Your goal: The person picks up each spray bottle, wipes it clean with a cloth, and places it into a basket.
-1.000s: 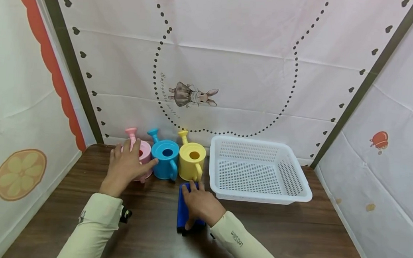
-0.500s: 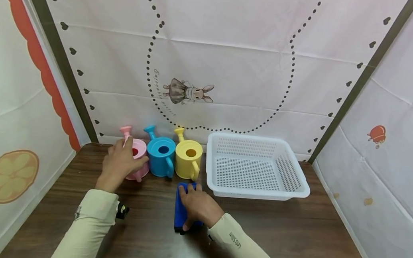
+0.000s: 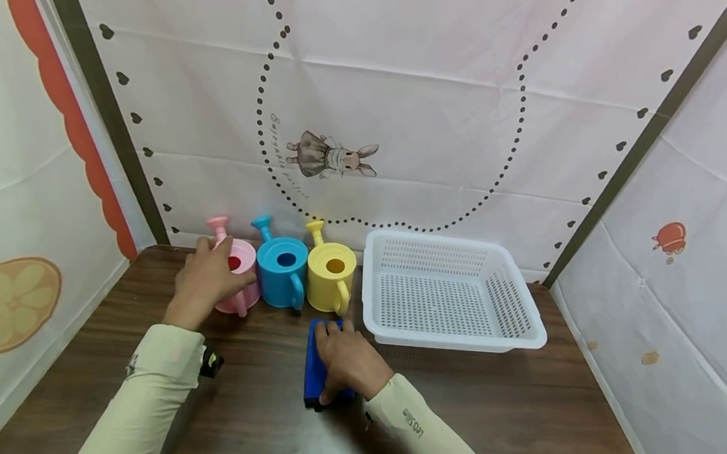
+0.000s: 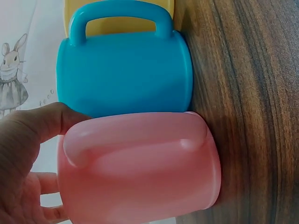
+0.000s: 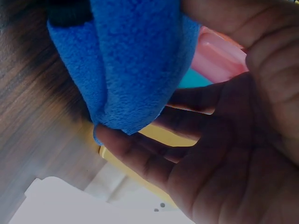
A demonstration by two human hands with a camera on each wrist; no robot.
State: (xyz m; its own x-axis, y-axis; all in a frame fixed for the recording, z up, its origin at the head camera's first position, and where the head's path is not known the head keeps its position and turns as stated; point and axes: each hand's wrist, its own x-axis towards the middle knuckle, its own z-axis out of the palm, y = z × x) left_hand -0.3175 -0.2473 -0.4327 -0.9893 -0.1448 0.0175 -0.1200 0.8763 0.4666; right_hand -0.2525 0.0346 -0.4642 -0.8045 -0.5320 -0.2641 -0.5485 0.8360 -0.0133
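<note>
My left hand (image 3: 203,282) grips the top of a pink watering can (image 4: 140,175), thumb on the right side and fingers on the far left. The can stands upright, its handle facing me. Close beside it is a blue watering can (image 3: 278,288), then a yellow watering can (image 3: 324,291). In front of the yellow one, my right hand (image 3: 354,360) holds a folded blue cloth (image 3: 314,371) with a dark edge, fingers at its far end and thumb at the near end. The right wrist view shows the fluffy cloth (image 5: 135,60) between thumb and fingers.
A white perforated basket (image 3: 450,340) stands to the right of the yellow can. Behind everything hangs a white printed curtain (image 3: 408,132), with similar sheets at both sides. The brown wood-grain table (image 3: 483,411) extends toward me.
The left thumb has drawn back from the blue watering can, and the fingers have closed in on the pink one. The right hand stays on the cloth. The head view has shifted slightly.
</note>
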